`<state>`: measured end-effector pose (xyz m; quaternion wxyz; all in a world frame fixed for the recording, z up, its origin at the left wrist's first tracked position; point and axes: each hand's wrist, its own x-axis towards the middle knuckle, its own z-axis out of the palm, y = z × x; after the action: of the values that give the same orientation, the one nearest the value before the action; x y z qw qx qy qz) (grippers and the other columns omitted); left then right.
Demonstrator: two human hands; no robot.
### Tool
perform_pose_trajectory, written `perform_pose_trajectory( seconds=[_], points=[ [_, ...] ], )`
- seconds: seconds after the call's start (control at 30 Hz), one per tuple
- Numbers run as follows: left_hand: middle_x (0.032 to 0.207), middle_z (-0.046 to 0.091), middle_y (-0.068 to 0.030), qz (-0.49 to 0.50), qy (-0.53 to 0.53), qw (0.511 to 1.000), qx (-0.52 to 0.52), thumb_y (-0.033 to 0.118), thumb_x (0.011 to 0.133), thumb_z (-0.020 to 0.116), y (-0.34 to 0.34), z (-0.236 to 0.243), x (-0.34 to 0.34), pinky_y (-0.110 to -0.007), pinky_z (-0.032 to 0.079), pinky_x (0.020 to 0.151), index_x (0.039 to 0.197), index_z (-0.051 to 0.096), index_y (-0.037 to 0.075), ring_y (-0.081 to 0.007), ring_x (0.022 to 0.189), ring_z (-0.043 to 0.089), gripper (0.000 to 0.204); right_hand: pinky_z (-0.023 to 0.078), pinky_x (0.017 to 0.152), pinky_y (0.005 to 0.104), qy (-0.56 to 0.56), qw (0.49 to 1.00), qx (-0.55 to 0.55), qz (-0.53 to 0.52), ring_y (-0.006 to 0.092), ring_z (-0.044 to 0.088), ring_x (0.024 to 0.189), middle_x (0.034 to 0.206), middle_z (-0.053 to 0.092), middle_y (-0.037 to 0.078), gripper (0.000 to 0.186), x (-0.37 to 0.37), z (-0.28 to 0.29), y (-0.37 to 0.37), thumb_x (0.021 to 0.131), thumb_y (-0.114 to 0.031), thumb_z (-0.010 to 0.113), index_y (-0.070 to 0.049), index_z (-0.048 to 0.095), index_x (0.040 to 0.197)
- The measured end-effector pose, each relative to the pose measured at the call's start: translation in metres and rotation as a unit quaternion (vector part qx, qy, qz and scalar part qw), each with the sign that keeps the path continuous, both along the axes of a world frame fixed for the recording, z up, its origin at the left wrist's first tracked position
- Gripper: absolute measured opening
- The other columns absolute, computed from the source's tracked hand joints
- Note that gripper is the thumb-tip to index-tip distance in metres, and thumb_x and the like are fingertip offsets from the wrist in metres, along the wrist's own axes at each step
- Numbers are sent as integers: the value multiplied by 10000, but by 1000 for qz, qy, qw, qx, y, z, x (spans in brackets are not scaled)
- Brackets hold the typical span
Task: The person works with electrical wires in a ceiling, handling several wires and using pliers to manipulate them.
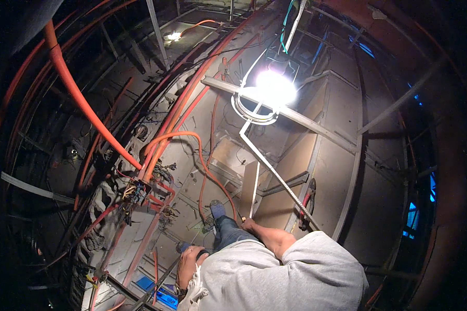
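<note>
My right hand (249,225) reaches forward, low beside the bottom end of an upright board (250,189) with a pale edge. Its fingers look closed round something small with a light tip, too small to name. My left hand (191,255) is down by my left leg, close to a dark-edged thing. The fingers there are mostly turned away, so their grip is hidden. A frayed whitish cloth (196,287) hangs by the left wrist. Red-handled pliers (307,203) hang on the frame to the right of my right arm.
A glaring lamp (275,89) hangs by a metal crossbar (316,127), with a bent pale rod (275,171) below it. On the left are orange conduits (83,106) and bundled loose wires (135,192). Brown panels (288,189) stand on the right.
</note>
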<state>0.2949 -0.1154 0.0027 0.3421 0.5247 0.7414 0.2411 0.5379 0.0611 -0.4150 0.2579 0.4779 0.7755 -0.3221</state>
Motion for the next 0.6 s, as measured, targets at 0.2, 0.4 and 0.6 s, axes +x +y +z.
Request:
perform_pose_trajectory(
  seconds=[0.2,0.4,0.6],
  points=[
    [1029,677,-220,-28,-27,999,10,167,853,721,0,-15,-6,-446,488,872,1073,690,-12,-403,981,637,285,541,860,411,27,995,-86,-30,319,677,1077,1106,712,167,425,15,-47,9,924,-421,533,-79,742,1067],
    [1014,680,-214,-7,3,1000,-4,161,856,718,-6,-21,-8,-445,485,868,1076,689,-16,-397,975,638,284,531,605,399,86,980,-42,-175,267,714,738,765,711,150,291,-6,23,1,847,-341,671,-62,749,822],
    [1004,681,-211,-19,19,1000,6,156,855,717,7,7,4,-440,496,847,1057,695,-13,-394,955,645,264,515,747,441,53,969,-32,-237,338,665,891,916,685,178,420,4,-45,-5,857,-450,588,-47,701,892]
  ],
)
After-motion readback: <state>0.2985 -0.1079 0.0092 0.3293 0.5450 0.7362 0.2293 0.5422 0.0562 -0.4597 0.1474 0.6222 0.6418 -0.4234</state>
